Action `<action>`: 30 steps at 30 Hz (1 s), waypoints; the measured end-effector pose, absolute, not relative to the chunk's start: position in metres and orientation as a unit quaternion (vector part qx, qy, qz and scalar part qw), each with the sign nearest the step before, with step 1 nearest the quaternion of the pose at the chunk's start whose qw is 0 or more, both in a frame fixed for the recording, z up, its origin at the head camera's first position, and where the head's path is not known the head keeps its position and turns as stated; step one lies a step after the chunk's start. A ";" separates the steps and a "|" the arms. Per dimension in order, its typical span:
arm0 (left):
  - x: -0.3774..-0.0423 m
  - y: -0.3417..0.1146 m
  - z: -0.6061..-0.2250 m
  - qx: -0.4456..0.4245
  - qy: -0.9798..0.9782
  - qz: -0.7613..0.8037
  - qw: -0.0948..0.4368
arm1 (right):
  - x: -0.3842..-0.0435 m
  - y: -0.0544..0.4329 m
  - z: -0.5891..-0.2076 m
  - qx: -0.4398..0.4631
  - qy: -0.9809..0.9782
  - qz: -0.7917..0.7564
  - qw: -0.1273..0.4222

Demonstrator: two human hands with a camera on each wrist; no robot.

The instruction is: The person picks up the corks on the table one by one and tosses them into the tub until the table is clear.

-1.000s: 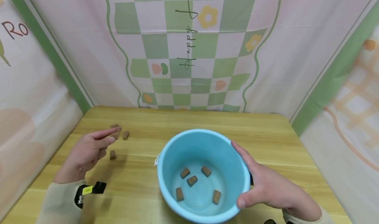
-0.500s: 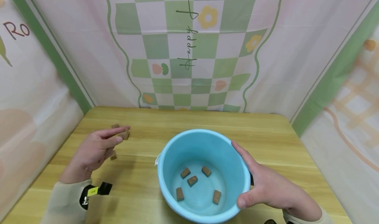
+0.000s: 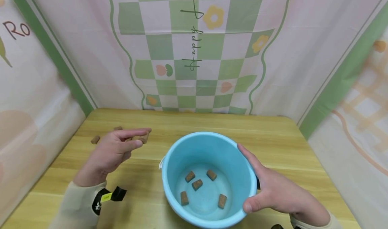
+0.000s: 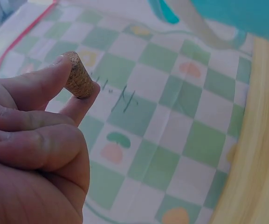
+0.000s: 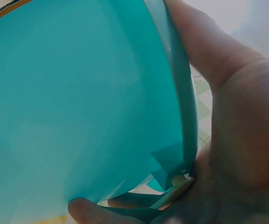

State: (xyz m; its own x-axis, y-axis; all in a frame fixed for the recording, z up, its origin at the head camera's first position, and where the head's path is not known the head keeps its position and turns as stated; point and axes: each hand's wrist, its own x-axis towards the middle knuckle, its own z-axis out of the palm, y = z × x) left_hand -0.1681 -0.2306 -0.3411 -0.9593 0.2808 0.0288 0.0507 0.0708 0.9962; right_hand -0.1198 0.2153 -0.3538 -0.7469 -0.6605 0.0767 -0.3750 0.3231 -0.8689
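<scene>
My left hand [image 3: 113,151] is over the left part of the table, pinching a tapered cork [image 4: 79,77] between thumb and index finger. The remaining fingers of that hand are curled in the left wrist view. My right hand [image 3: 272,190] grips the right side of a light blue bucket [image 3: 209,148], its thumb on the rim. In the right wrist view some of its fingers lie against the bucket's outer wall [image 5: 101,93]. Several corks, among them a cork [image 3: 197,184] near the middle, lie apart on the bucket's floor.
Two loose corks show on the wooden table [image 3: 157,175]: a cork [image 3: 95,139] left of my left hand and a cork [image 3: 118,128] just behind it. Printed cloth [image 3: 209,47] hangs along the table's back and sides. A white handle fitting [image 3: 161,163] is on the bucket's left.
My left hand has moved right toward the bucket with the cork. A loose cork left of it has come into view, and one nearer the front is now hidden. My right hand stays put.
</scene>
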 end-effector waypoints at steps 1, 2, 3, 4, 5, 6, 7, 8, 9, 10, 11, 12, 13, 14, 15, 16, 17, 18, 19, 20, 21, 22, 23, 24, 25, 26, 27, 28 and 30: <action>-0.168 -0.227 -0.340 0.117 0.729 0.669 0.087 | -0.120 0.215 -0.354 -0.324 0.800 -0.483 0.147; -0.168 -0.224 -0.339 0.118 0.733 0.664 0.090 | -0.120 0.215 -0.353 -0.323 0.801 -0.483 0.147; -0.168 -0.221 -0.338 0.120 0.737 0.659 0.093 | -0.120 0.215 -0.353 -0.323 0.800 -0.483 0.148; -0.168 -0.218 -0.337 0.124 0.740 0.654 0.096 | -0.120 0.215 -0.353 -0.323 0.800 -0.484 0.148; -0.168 -0.215 -0.337 0.126 0.743 0.649 0.100 | -0.120 0.215 -0.353 -0.324 0.799 -0.484 0.149; -0.168 -0.213 -0.337 0.129 0.745 0.646 0.103 | -0.120 0.215 -0.354 -0.324 0.799 -0.485 0.149; -0.169 -0.210 -0.337 0.135 0.747 0.643 0.104 | -0.120 0.215 -0.354 -0.325 0.798 -0.485 0.150; -0.169 -0.208 -0.336 0.141 0.747 0.641 0.107 | -0.120 0.215 -0.354 -0.326 0.796 -0.487 0.151; -0.169 -0.206 -0.336 0.144 0.746 0.641 0.108 | -0.121 0.215 -0.355 -0.327 0.796 -0.487 0.151; -0.169 -0.205 -0.336 0.150 0.747 0.639 0.107 | -0.121 0.215 -0.355 -0.327 0.796 -0.487 0.151; -0.170 -0.204 -0.335 0.152 0.747 0.638 0.108 | -0.121 0.215 -0.355 -0.325 0.797 -0.486 0.151; -0.170 -0.202 -0.335 0.156 0.745 0.639 0.108 | -0.121 0.215 -0.355 -0.322 0.799 -0.485 0.150; -0.170 -0.201 -0.334 0.161 0.744 0.640 0.109 | -0.121 0.215 -0.356 -0.320 0.800 -0.485 0.151; -0.170 -0.200 -0.334 0.163 0.742 0.641 0.110 | -0.120 0.215 -0.355 -0.317 0.802 -0.484 0.151; -0.169 -0.199 -0.333 0.165 0.741 0.641 0.111 | -0.120 0.215 -0.355 -0.313 0.803 -0.483 0.152; -0.169 -0.198 -0.332 0.168 0.739 0.642 0.113 | -0.120 0.215 -0.355 -0.309 0.804 -0.484 0.152; -0.169 -0.197 -0.332 0.168 0.738 0.644 0.115 | -0.120 0.215 -0.355 -0.305 0.805 -0.485 0.154; -0.168 -0.195 -0.330 0.169 0.737 0.644 0.116 | -0.120 0.215 -0.355 -0.303 0.804 -0.487 0.156; -0.167 -0.194 -0.329 0.171 0.738 0.642 0.118 | -0.120 0.215 -0.355 -0.302 0.802 -0.490 0.157; -0.166 -0.192 -0.328 0.172 0.740 0.639 0.119 | -0.120 0.215 -0.355 -0.301 0.802 -0.491 0.158; -0.164 -0.190 -0.327 0.172 0.743 0.636 0.120 | -0.120 0.215 -0.355 -0.301 0.802 -0.492 0.158; -0.163 -0.188 -0.326 0.172 0.745 0.633 0.121 | -0.120 0.215 -0.355 -0.300 0.800 -0.494 0.159; -0.161 -0.187 -0.325 0.172 0.749 0.628 0.121 | -0.120 0.215 -0.356 -0.299 0.800 -0.495 0.160; -0.160 -0.185 -0.324 0.173 0.753 0.623 0.121 | -0.120 0.215 -0.356 -0.300 0.801 -0.494 0.159; -0.158 -0.183 -0.323 0.173 0.758 0.617 0.120 | -0.120 0.215 -0.356 -0.299 0.801 -0.494 0.159; -0.157 -0.182 -0.322 0.174 0.762 0.613 0.120 | -0.120 0.215 -0.356 -0.298 0.802 -0.494 0.159; -0.156 -0.181 -0.321 0.173 0.766 0.607 0.119 | -0.119 0.215 -0.356 -0.297 0.802 -0.493 0.160; -0.155 -0.179 -0.320 0.173 0.769 0.603 0.118 | -0.119 0.215 -0.356 -0.296 0.802 -0.493 0.160; -0.155 -0.177 -0.320 0.173 0.775 0.597 0.118 | -0.119 0.215 -0.355 -0.297 0.804 -0.490 0.157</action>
State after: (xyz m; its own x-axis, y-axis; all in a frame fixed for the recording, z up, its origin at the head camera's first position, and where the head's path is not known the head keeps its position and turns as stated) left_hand -0.1548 -0.1769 -0.3199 -0.9125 0.4084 0.0227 0.1263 0.2286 0.9653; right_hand -0.1188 0.2151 -0.3553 -0.7737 -0.6324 0.0382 -0.3239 0.3431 -0.8817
